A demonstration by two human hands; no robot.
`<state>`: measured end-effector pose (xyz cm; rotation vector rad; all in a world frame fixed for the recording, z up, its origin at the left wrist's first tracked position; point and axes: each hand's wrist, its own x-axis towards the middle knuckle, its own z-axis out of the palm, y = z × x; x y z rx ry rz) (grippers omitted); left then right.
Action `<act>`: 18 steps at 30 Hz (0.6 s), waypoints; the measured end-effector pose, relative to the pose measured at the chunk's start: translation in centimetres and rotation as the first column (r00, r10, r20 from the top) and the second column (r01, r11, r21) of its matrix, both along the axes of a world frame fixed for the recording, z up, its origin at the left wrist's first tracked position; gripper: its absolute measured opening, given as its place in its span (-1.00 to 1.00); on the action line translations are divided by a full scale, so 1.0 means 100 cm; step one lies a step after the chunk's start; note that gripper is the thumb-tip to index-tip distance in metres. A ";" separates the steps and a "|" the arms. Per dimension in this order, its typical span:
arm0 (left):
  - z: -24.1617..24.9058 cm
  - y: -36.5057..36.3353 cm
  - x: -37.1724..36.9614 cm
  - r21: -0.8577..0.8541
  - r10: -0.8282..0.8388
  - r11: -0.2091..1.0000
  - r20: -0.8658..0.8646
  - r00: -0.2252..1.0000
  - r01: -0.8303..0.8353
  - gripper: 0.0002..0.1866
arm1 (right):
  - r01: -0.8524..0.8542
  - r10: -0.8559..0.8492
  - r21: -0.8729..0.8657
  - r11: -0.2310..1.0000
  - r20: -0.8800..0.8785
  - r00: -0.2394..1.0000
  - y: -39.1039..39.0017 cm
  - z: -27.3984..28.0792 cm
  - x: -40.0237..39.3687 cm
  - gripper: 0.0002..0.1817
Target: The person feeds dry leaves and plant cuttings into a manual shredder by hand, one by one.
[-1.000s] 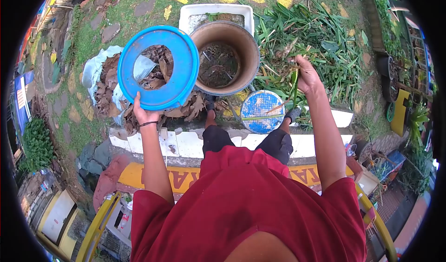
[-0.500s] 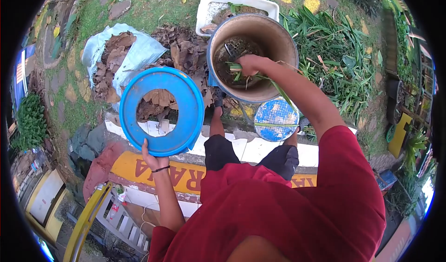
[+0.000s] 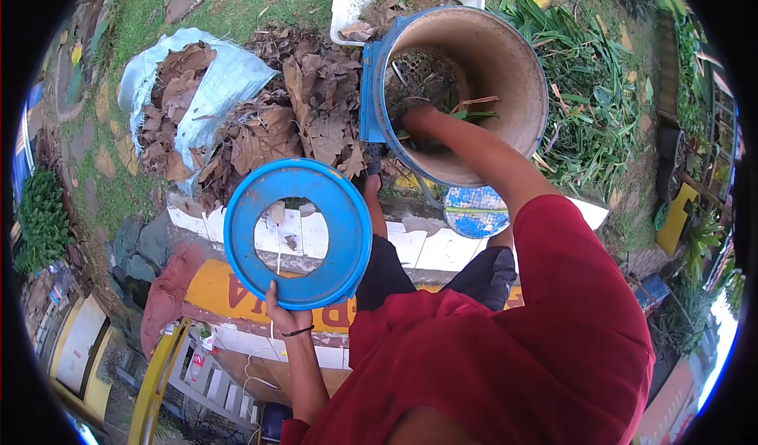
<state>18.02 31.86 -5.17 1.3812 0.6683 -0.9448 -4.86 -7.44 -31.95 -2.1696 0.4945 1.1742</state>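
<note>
The drum (image 3: 509, 74), upper right of centre, shows more outer left side than half a second ago. Below left, the lid (image 3: 347, 228) has dropped lower, its bottom rim pinched by the left hand (image 3: 289, 314). The right hand (image 3: 418, 121) is deeper inside the drum, near green blades (image 3: 478, 116), its grip too shadowed to tell.

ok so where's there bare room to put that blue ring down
Most open: the grass bordered by the flat stone, the sack and the white tub. A narrow strip of white tiles shows between the legs. Crowded: the dry leaves beside the sack, the green cuttings right of the barrel, and inside the barrel, around the right hand.
</note>
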 end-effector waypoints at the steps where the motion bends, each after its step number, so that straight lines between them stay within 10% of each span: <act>1: 0.001 -0.001 -0.001 -0.001 -0.002 1.000 0.007 1.000 0.002 -0.37 | -0.002 0.002 -0.002 1.000 -0.001 1.000 -0.001 0.003 -0.002 -0.57; 11: 0.012 -0.017 -0.010 -0.114 0.008 0.993 0.002 1.000 -0.008 -0.35 | 0.474 -0.463 -0.065 0.878 0.130 0.877 -0.083 0.094 -0.055 -0.60; 18: 0.040 -0.069 -0.011 -0.108 -0.075 0.991 0.097 0.993 0.085 -0.44 | 0.809 -0.848 0.268 0.524 0.251 0.466 -0.100 0.210 -0.086 -0.61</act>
